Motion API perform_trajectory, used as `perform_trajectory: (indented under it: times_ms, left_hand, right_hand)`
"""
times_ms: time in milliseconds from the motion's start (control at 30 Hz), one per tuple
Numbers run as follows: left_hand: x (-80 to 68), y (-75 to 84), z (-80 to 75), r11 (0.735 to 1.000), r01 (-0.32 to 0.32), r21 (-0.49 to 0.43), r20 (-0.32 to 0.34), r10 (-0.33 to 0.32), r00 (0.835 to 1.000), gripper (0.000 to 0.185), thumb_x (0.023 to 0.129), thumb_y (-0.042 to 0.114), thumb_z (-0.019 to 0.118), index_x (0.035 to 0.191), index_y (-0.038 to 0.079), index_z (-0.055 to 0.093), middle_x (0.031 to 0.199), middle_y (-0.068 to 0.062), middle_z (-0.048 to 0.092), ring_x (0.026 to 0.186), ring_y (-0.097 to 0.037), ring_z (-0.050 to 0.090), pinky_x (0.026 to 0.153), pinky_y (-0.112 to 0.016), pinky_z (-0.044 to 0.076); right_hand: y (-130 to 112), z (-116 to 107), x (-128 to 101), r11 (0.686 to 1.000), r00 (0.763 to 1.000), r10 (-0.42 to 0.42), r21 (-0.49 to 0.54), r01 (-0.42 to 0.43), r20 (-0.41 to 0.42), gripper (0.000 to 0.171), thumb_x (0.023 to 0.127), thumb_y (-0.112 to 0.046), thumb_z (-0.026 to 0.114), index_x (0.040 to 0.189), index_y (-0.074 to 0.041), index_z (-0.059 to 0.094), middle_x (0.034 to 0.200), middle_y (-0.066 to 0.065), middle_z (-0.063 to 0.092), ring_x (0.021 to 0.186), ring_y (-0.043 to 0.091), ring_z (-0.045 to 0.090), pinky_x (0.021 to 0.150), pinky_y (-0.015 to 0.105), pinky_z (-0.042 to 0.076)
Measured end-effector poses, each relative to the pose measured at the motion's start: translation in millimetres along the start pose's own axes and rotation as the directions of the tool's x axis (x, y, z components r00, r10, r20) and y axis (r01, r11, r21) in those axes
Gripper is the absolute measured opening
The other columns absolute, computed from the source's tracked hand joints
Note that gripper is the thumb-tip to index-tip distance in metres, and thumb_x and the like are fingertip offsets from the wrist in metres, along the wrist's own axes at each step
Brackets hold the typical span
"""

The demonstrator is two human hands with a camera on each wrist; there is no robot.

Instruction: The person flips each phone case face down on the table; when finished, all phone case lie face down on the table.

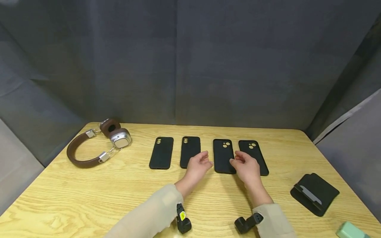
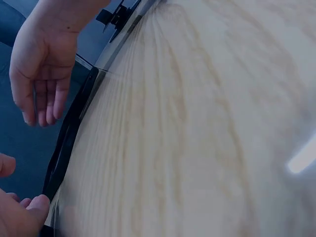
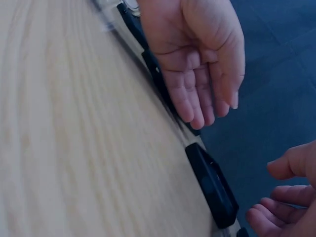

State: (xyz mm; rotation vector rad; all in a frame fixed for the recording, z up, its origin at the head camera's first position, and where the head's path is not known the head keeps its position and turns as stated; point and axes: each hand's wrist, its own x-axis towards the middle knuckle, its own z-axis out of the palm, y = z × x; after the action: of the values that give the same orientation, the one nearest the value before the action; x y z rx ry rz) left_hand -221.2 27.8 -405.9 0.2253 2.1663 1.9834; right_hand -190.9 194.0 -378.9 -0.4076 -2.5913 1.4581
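Observation:
Several black phone cases lie in a row across the table. My left hand (image 1: 197, 167) has loosely bent fingers and holds nothing; it overlaps the lower right corner of the second case from the left (image 1: 189, 148). Between my two hands is the third case (image 1: 223, 158), its camera cutouts at the far end. My right hand (image 1: 247, 167) has its thumb tip at that case's right edge and its fingers over the left side of the rightmost case (image 1: 259, 157). In the right wrist view, a gap shows between the thumb and fingers of my right hand (image 3: 289, 202).
The leftmost phone case (image 1: 161, 153) lies apart from both hands. Brown headphones (image 1: 84, 162) rest at the back left. To the right are a black card holder (image 1: 317, 193) and, at the near corner, a pale green object (image 1: 350, 230). A dark curtain (image 1: 190, 66) hangs behind the table.

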Motion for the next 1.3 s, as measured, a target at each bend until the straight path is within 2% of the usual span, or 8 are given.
perform_trajectory:
  times_ms: [300, 667, 900, 1100, 1300]
  left_hand:
    - [6.4, 4.2, 12.2, 0.997, 0.040, 0.066, 0.036, -0.043, 0.998, 0.052, 0.089, 0.011, 0.060, 0.138, 0.003, 0.042, 0.138, -0.016, 0.045, 0.124, -0.029, 0.046, 0.095, -0.038, 0.045]
    - [10.8, 4.2, 22.7, 0.991, 0.093, 0.097, 0.045, -0.098, 0.994, 0.052, 0.090, 0.002, 0.057, 0.139, 0.002, 0.040, 0.139, -0.017, 0.044, 0.128, -0.031, 0.041, 0.097, -0.037, 0.044]
    - [12.3, 4.4, 23.3, 0.990, 0.115, 0.077, 0.032, -0.118, 0.993, 0.050, 0.090, 0.001, 0.056, 0.138, 0.002, 0.042, 0.138, -0.015, 0.045, 0.128, -0.030, 0.041, 0.097, -0.037, 0.043]
    - [10.9, 4.2, 23.7, 0.990, 0.125, 0.066, 0.016, -0.127, 0.992, 0.048, 0.090, 0.001, 0.055, 0.136, 0.001, 0.043, 0.136, -0.015, 0.046, 0.126, -0.030, 0.043, 0.097, -0.037, 0.044]
    - [10.8, 8.1, 23.4, 0.994, 0.105, 0.017, -0.010, -0.105, 0.994, 0.045, 0.089, -0.002, 0.055, 0.133, -0.001, 0.046, 0.129, -0.016, 0.050, 0.120, -0.029, 0.048, 0.093, -0.032, 0.047]
  right_hand:
    - [12.2, 1.3, 1.7, 0.999, 0.998, 0.025, -0.042, -0.022, 0.058, 0.052, 0.089, -0.010, 0.057, 0.136, 0.005, 0.041, 0.131, 0.027, 0.046, 0.120, 0.039, 0.045, 0.095, 0.049, 0.041]
    - [17.0, 7.1, 6.9, 0.997, 0.998, 0.024, -0.069, -0.020, 0.056, 0.049, 0.087, -0.006, 0.058, 0.133, 0.004, 0.045, 0.129, 0.027, 0.048, 0.118, 0.039, 0.045, 0.096, 0.050, 0.040]
    - [17.8, 12.2, 9.1, 0.991, 1.000, -0.011, -0.136, 0.014, 0.023, 0.044, 0.086, -0.003, 0.058, 0.128, 0.004, 0.051, 0.122, 0.027, 0.054, 0.112, 0.038, 0.050, 0.092, 0.050, 0.042]
    - [19.4, 14.2, 9.3, 0.994, 1.000, -0.005, -0.111, 0.006, 0.003, 0.040, 0.086, 0.001, 0.056, 0.126, 0.004, 0.052, 0.121, 0.027, 0.055, 0.112, 0.037, 0.051, 0.093, 0.049, 0.042]
    - [20.3, 12.4, 9.2, 0.997, 1.000, -0.002, -0.075, 0.001, -0.012, 0.037, 0.086, 0.007, 0.051, 0.124, 0.005, 0.054, 0.118, 0.027, 0.057, 0.109, 0.036, 0.053, 0.090, 0.046, 0.045]
